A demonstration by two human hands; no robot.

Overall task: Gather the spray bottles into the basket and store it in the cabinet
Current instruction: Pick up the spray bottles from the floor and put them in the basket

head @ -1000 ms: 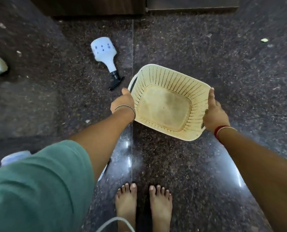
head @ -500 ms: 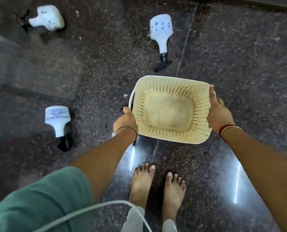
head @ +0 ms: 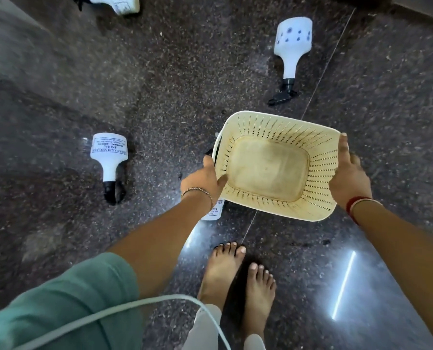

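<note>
Between the two hands hangs the cream perforated basket (head: 273,165), empty, held above the dark granite floor (head: 159,84). Left hand (head: 205,178) and right hand (head: 349,178) each clamp their fingers on opposite rims. White spray bottles lie on the floor: one (head: 109,157) left of the left fingers, one (head: 292,46) beyond the basket, one (head: 119,3) far ahead-left, one (head: 214,210) partly hidden under the left wrist.

We seem to be indoors in a home: bare feet (head: 235,274) stand on a polished dark speckled granite floor (head: 159,97), with white plastic spray bottles (head: 109,157) lying about.
</note>
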